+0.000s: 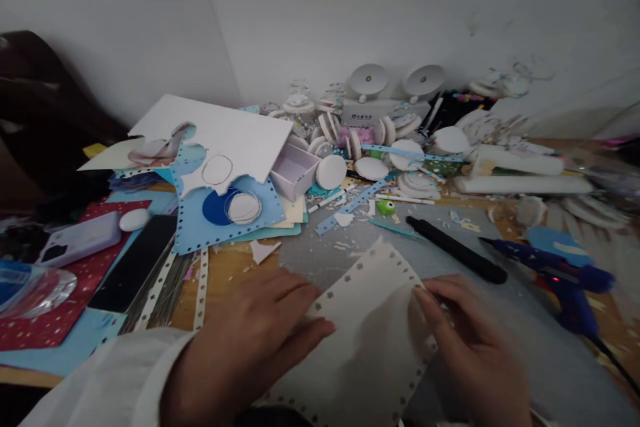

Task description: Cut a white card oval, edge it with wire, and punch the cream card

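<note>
A white sheet of paper (365,327) with small flower-shaped punched holes along its borders is tilted over the grey cutting mat (530,320). At its left edge is my left hand (250,333), closed on the paper with the thumb across the front; motion blurs this hand slightly. My right hand (470,340) pinches the right edge between thumb and fingers. The sheet's lower edge runs out of view. Just beyond the paper lies a black stick-shaped tool (457,250). A blue hot glue gun (560,273), its red light lit, rests to the right.
White discs (331,172) and scraps crowd the back by the wall. A lilac box (294,170) stands beside a cut white board (225,137) and blue punched paper (200,230). A black phone (133,267) and a clear plastic cup (47,290) lie at left.
</note>
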